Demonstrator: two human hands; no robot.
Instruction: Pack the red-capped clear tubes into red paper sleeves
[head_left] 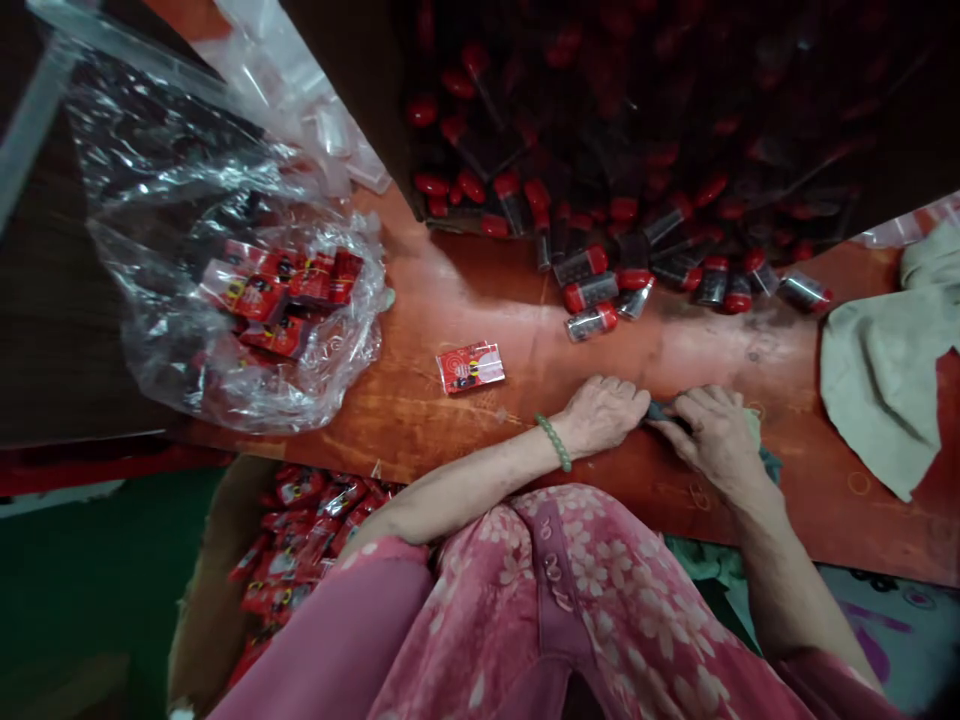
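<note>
My left hand [606, 414], below a wrist with a green bead bracelet [553, 442], rests at the table's near side with its fingers closed. Facing it, my right hand [714, 432] is closed too. A small dark blue-grey piece [660, 412] spans the gap, pinched between the fingertips of both hands; its kind cannot be made out. Some teal cloth [771, 464] shows beside my right hand. To the left of my hands lies a flat red printed packet [471, 367]. Several clear tubes with red caps [591, 322] lie beyond my hands.
A large box [367, 100] of red-capped tubes lies open at the back. On the left, a clear plastic bag [322, 385] holds red packets. A cardboard box [217, 560] of red packets stands below the table edge. Beige cloth [877, 370] lies on the right.
</note>
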